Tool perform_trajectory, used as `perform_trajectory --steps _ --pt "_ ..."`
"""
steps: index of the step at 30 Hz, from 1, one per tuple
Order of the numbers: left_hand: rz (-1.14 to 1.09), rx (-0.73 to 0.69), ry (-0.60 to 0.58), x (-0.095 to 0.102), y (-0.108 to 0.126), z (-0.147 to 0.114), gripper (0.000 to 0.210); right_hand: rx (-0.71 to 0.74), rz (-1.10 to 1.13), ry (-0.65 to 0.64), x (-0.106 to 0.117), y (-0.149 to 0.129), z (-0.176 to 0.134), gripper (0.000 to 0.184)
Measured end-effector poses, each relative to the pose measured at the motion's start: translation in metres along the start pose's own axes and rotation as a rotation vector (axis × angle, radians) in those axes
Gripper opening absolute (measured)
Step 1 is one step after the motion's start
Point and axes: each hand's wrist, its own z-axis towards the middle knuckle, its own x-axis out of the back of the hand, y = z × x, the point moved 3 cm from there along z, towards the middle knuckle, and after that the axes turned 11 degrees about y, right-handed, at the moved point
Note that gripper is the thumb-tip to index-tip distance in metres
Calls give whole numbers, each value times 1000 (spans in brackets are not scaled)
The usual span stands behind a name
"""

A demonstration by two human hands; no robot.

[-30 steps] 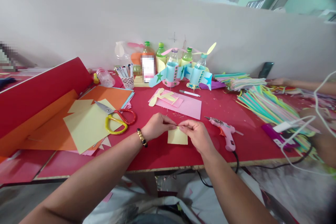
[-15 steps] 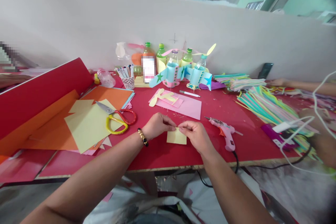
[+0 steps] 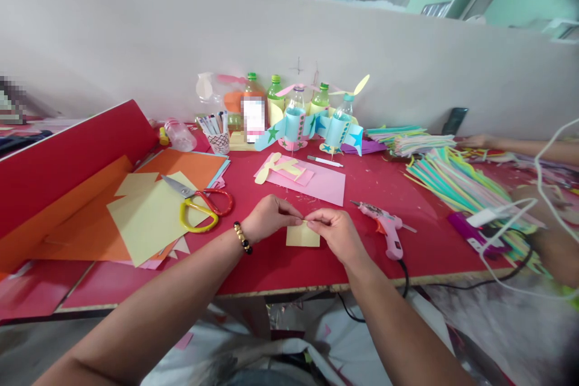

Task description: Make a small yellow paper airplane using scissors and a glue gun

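Observation:
A small piece of pale yellow paper [image 3: 303, 236] hangs between my hands, just above the red table. My left hand [image 3: 271, 218], with a beaded bracelet at its wrist, pinches the paper's upper edge. From the other side, my right hand [image 3: 333, 232] pinches the same edge, fingertips nearly touching those of the left. Beyond them lie pink paper [image 3: 332, 189] and a yellow paper propeller shape [image 3: 268, 169]. To the right rests a pink glue gun [image 3: 383, 226]. Scissors [image 3: 199, 202] with red and yellow handles lie on yellow paper at the left.
Paper-decorated bottles [image 3: 296, 123] stand at the back beside a cup of pens [image 3: 219, 142]. A white pen [image 3: 324, 161] lies in front of them. Bundled paper strips [image 3: 452, 181] and a purple power strip [image 3: 479, 238] are at right, near another person's hand [image 3: 479, 141].
My hands keep their pinch on the yellow paper, almost unmoved. The view has shifted slightly. At far left, the other person's hand has gone from sight and something dark shows there.

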Motion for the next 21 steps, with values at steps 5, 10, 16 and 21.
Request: perform_trajectory --steps 5,10,16,21 --pt "-11 2 25 1 0 1 19 -19 19 -13 -1 2 0 16" --pt "2 9 52 2 -1 2 18 20 -63 -34 -1 -3 0 20" --pt "135 -19 30 1 -2 2 22 24 -76 -44 -2 1 0 17" --pt "241 -111 -20 0 2 1 20 65 -117 -33 -2 2 0 15"
